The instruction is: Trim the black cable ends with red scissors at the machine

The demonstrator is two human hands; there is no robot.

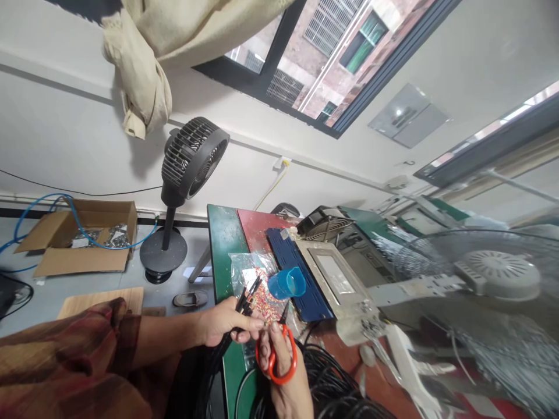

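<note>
Bundle of thin black cables is pinched in the left hand, fingers closed round it w/ the cut ends sticking up past the knuckles, right over the front edge of the green counter. Right hand is just beside it, closed thru the loops of red-handled scissors, blades pointing up toward the cable ends, can't tell if the blades touch them tbh. Below both hands there's a big coil of black cable spilling across the counter. Just behind the cable ends: a clear plastic bag w/ small colourful bits in it, and a blue plastic cup lying on its side next to a dark blue tray. Further out, a black pedestal fan stands on the floor left of the counter, plus an open cardboard box w/ a blue hose running over it. Blurry grey fan on the right.
</note>
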